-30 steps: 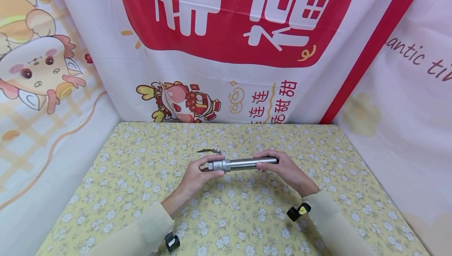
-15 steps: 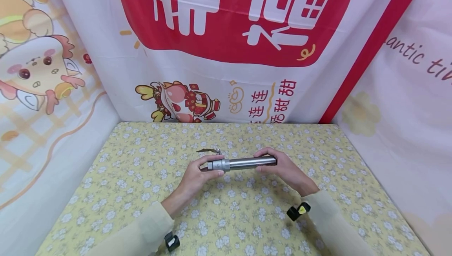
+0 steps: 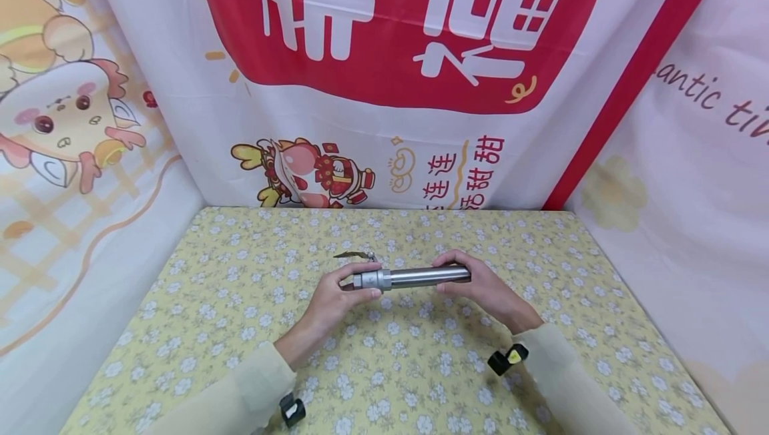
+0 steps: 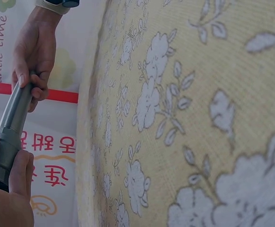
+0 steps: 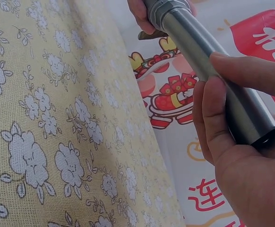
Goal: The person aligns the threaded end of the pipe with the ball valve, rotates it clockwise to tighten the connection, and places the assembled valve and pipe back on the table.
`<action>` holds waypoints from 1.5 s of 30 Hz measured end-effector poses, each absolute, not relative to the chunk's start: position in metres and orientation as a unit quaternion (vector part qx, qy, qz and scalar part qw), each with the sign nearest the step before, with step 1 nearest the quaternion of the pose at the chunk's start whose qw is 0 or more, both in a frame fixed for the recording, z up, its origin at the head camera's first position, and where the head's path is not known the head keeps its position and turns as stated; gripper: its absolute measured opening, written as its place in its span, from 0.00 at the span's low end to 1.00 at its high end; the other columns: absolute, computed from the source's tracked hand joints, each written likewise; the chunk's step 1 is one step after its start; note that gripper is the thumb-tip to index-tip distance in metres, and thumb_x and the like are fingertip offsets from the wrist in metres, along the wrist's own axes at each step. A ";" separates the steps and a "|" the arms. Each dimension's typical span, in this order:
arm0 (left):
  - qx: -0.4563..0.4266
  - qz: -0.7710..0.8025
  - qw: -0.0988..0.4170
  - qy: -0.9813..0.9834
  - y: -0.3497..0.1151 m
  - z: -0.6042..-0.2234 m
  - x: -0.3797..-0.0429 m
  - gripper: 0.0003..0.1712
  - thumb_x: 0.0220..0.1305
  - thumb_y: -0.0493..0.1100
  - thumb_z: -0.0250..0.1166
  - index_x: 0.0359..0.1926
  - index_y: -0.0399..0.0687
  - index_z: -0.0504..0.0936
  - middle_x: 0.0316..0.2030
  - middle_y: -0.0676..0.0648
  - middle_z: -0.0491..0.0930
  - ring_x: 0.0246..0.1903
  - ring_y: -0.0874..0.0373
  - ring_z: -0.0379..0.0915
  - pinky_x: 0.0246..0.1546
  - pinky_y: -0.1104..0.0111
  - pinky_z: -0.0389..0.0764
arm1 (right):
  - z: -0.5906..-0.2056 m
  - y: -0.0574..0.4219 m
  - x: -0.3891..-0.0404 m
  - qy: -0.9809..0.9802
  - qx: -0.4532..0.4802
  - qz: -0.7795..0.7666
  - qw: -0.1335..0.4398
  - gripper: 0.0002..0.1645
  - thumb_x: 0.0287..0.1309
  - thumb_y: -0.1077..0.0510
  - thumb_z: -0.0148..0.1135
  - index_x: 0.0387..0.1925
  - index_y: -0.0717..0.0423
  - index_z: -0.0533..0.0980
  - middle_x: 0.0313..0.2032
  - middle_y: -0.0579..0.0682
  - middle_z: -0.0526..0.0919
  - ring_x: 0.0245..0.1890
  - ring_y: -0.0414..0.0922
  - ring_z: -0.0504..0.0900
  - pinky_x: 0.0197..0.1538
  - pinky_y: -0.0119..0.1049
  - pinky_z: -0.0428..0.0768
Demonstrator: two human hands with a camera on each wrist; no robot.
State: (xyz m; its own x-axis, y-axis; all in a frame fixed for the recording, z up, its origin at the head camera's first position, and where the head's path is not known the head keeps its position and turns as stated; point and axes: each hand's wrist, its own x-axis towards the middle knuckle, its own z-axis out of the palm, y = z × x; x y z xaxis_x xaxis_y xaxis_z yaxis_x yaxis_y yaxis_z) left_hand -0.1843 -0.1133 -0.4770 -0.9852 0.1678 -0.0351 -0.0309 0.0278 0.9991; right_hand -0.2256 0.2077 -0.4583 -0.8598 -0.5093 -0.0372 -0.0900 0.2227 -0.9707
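Note:
A shiny steel pipe [image 3: 414, 277] is joined end to end with a grey metal ball valve [image 3: 374, 280], and the two lie roughly level in the head view. My left hand [image 3: 332, 296] grips the valve body, thumb on the near side and fingers on the far side. Out from the valve's far side sticks a thin lever handle [image 3: 354, 255]. At the other end, my right hand [image 3: 483, 285] holds the pipe between thumb and curled fingers. The right wrist view shows the pipe's open end [image 5: 266, 141] close to that palm.
A yellow floral cloth [image 3: 384, 368] covers the table beneath both hands. Printed fabric [image 3: 210, 141] hangs behind the table and along both sides. Dark wrist devices [image 3: 508, 359] sit at the sleeve cuffs.
My right thumb and fingers have shifted slightly around the pipe since a second ago. The left hand and the valve have stayed almost still.

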 end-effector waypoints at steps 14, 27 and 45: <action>0.053 0.694 0.071 0.715 -0.114 -0.478 -0.184 0.28 0.64 0.39 0.81 0.65 0.53 0.88 0.70 0.43 0.78 0.57 0.50 0.82 0.53 0.67 0.85 | -0.459 0.210 -0.227 0.770 -0.172 -0.585 0.189 0.21 0.74 0.57 0.71 0.64 0.52 0.79 0.60 0.58 0.81 0.48 0.49 0.83 0.55 0.51 0.85; 0.052 0.699 0.072 0.709 -0.114 -0.478 -0.183 0.29 0.64 0.38 0.81 0.66 0.51 0.88 0.69 0.41 0.78 0.56 0.50 0.82 0.52 0.68 0.86 | -0.458 0.209 -0.227 0.766 -0.160 -0.593 0.186 0.24 0.73 0.49 0.73 0.64 0.52 0.81 0.54 0.57 0.85 0.52 0.67 0.83 0.56 0.59 0.85; 0.047 0.698 0.072 0.711 -0.115 -0.479 -0.184 0.28 0.63 0.38 0.81 0.65 0.52 0.88 0.69 0.41 0.78 0.56 0.50 0.81 0.52 0.68 0.85 | -0.459 0.205 -0.226 0.762 -0.162 -0.602 0.176 0.26 0.74 0.51 0.72 0.66 0.56 0.79 0.60 0.58 0.82 0.56 0.69 0.82 0.60 0.60 0.84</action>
State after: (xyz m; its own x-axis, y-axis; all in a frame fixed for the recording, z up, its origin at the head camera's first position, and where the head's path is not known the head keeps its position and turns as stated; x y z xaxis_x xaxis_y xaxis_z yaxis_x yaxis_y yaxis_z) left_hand -0.1838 -0.1146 -0.4788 -0.9853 0.1670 -0.0375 -0.0342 0.0225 0.9992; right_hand -0.2256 0.2046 -0.4589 -0.8859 -0.4580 -0.0735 -0.0343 0.2226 -0.9743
